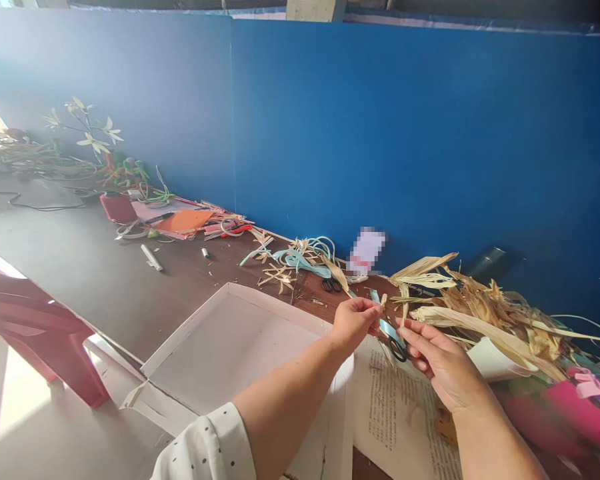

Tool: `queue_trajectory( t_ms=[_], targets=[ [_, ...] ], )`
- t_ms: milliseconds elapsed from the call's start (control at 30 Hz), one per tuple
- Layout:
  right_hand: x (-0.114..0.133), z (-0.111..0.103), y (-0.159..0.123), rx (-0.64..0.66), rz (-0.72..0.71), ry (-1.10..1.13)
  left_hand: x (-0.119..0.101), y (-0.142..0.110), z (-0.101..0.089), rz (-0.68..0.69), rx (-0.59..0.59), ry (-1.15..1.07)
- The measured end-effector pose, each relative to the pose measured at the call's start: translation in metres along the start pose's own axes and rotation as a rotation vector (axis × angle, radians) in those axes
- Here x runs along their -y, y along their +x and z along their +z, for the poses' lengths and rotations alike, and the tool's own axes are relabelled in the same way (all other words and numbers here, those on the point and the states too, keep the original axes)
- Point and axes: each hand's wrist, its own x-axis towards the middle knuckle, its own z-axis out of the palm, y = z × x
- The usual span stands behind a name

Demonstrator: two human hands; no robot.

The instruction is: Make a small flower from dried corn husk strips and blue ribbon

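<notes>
My left hand point(356, 325) is closed, with thumb and index finger pinching a small piece of pale corn husk. Just to its right, my right hand point(437, 357) pinches a narrow corn husk strip point(405, 303) that stands up from the fingers. Black scissors handles point(397, 348) show beside the right fingertips; whether the hand touches them I cannot tell. A light blue ribbon point(387, 328) passes between the two hands. Farther back lie a second pair of black-handled scissors point(331, 285), a coil of pale blue ribbon point(305, 262) and star-shaped husk pieces point(279, 275).
A shallow white box lid point(230, 340) lies left of my arms, with a printed sheet point(395, 413) beneath my hands. Dried husks point(505, 313) and a white cup point(500, 360) crowd the right. Against the blue partition point(405, 133) sit coloured paper point(185, 220) and red thread point(117, 208).
</notes>
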Motion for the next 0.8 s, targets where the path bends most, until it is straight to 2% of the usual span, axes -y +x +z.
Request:
queue_trajectory(
  t_ms=[233,533,800],
  targets=[
    [0.002,0.015,0.004,-0.139,-0.035,0.18,0.001,0.0,0.0,-0.001,0.0,-0.009],
    [0.0,0.014,0.006,-0.225,-0.075,0.275,-0.001,-0.001,0.001,-0.019,0.021,-0.001],
    [-0.009,0.017,0.005,-0.298,-0.188,0.21,0.001,-0.001,0.0,-0.067,0.095,-0.035]
  ],
)
